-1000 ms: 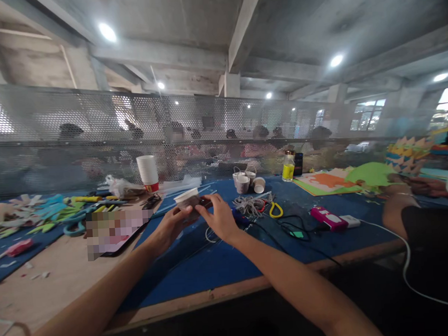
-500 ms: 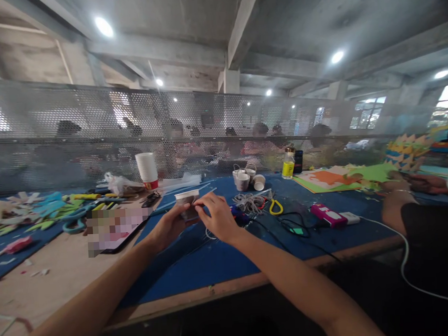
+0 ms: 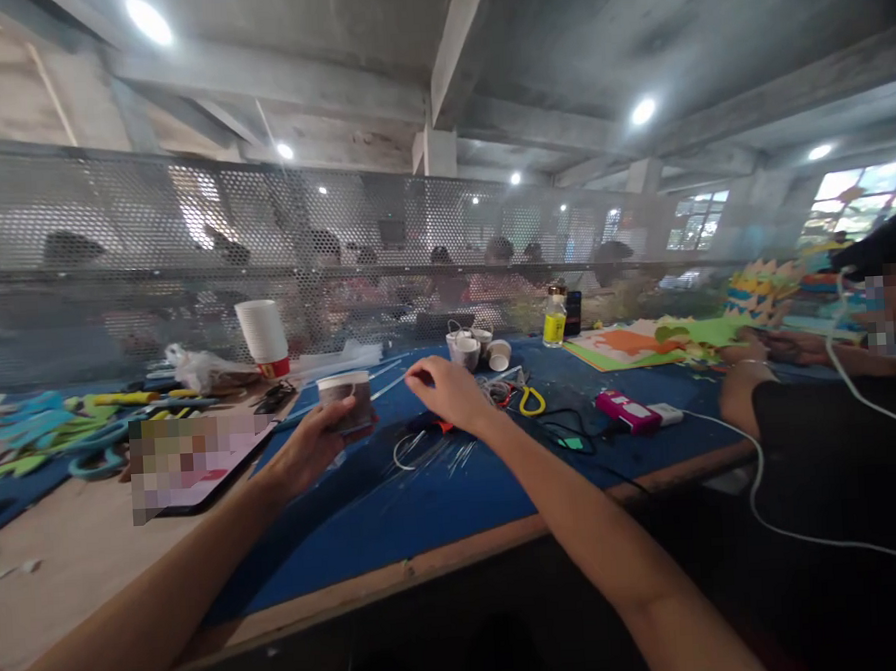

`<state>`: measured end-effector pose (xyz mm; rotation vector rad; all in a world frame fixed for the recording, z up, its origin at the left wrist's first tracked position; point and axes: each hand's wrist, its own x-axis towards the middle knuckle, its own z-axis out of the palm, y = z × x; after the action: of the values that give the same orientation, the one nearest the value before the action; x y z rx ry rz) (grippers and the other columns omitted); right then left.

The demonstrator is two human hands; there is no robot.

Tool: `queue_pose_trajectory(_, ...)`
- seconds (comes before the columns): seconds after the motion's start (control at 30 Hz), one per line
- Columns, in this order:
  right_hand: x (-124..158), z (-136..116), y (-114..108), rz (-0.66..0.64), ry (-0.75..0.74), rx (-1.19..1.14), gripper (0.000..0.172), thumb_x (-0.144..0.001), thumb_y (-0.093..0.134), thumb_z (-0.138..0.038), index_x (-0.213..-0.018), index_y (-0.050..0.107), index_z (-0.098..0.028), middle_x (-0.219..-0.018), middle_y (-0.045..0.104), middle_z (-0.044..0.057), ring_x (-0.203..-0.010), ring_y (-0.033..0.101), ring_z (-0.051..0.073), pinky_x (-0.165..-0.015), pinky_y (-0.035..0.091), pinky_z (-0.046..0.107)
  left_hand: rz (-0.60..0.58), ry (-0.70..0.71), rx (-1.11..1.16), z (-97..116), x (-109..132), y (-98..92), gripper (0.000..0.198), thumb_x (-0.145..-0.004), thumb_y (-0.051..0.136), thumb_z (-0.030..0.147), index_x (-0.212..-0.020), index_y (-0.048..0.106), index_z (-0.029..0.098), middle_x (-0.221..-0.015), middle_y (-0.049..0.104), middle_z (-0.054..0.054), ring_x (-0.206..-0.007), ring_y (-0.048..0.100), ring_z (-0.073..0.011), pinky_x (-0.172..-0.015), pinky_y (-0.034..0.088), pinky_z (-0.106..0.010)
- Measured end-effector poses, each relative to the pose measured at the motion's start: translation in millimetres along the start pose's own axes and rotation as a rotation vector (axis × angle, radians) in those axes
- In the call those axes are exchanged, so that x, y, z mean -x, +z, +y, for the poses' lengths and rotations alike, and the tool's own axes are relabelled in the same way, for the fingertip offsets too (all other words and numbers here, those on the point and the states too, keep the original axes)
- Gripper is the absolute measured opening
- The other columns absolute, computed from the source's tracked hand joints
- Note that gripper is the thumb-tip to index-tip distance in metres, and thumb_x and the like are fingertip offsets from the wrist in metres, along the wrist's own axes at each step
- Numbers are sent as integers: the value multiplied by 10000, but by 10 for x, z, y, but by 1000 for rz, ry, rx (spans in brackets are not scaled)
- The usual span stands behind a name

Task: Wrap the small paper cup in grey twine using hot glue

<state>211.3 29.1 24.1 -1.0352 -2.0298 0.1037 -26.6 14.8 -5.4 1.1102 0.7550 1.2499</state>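
Observation:
My left hand (image 3: 322, 437) is closed around a small paper cup (image 3: 346, 389) with a white rim and a grey-brown side, held upright above the blue mat (image 3: 339, 541). To the right of the cup, my right hand (image 3: 447, 391) is raised with thumb and fingers pinched together. What sits between those fingertips, if anything, is too small to make out. Several similar cups (image 3: 465, 353), some with thin loop handles, stand or lie beyond my right hand. A loop of pale cord (image 3: 403, 454) lies below it, and a yellow-handled tool (image 3: 532, 401) is to its right.
A stack of white paper cups (image 3: 262, 330) and a tablet-like screen (image 3: 199, 464) are at left, near blue scissors (image 3: 98, 462). A yellow-labelled bottle (image 3: 554, 320), a magenta device (image 3: 626, 412) with cables and coloured paper (image 3: 636, 344) lie right, beside a co-worker's arm (image 3: 740, 390).
My right hand has come away from the cup, moving right and slightly up. The cup stays in my left hand. The whole view has shifted, with the table's contents farther left.

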Motion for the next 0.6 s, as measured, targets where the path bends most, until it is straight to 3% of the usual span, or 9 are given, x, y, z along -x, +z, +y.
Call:
queue_pose_trajectory(0.1, 20, 286, -222, -207, 165, 250, 163, -930, 637, -338, -856, 723, -222, -898, 734, 65, -848, 681, 225, -775, 473, 310, 21, 13, 26, -5, -21, -33, 217, -876, 693, 232, -1074, 740, 154, -950, 795, -73, -913, 745, -248, -874, 606, -364)
queue_pose_trajectory(0.17, 84, 435, -308, -355, 245, 368, 164, -898, 678, -355, -822, 719, -216, -914, 743, 82, -852, 686, 240, -747, 452, 299, 14, 12, 27, -18, -32, -51, 229, -873, 692, 231, -1081, 737, 146, -969, 793, -87, -917, 747, -247, -875, 614, -368)
queue_pose_trajectory(0.3, 175, 593, -363, -381, 301, 421, 187, -944, 594, -307, -879, 724, -190, -957, 749, 107, -876, 681, 227, -725, 422, 271, 45, 21, 16, -36, -45, -71, 270, -846, 727, 252, -1097, 734, 154, -981, 786, -96, -899, 750, -242, -851, 629, -366)
queue_pose_trajectory(0.5, 132, 674, -273, -584, 328, 364, 456, -891, 607, -625, -777, 740, -204, -791, 728, 54, -757, 659, 201, -619, 368, 248, 66, 46, 33, -9, -23, -44, 227, -865, 690, 222, -1077, 734, 155, -961, 779, -93, -888, 746, -235, -838, 629, -359)
queue_pose_trajectory(0.6, 139, 686, -196, -629, 322, 338, 537, -855, 604, -704, -714, 718, -199, -727, 688, 48, -721, 626, 192, -596, 338, 253, 82, 41, 34, -5, -19, -31, 204, -870, 674, 204, -1054, 735, 143, -935, 777, -96, -861, 747, -231, -821, 633, -359)
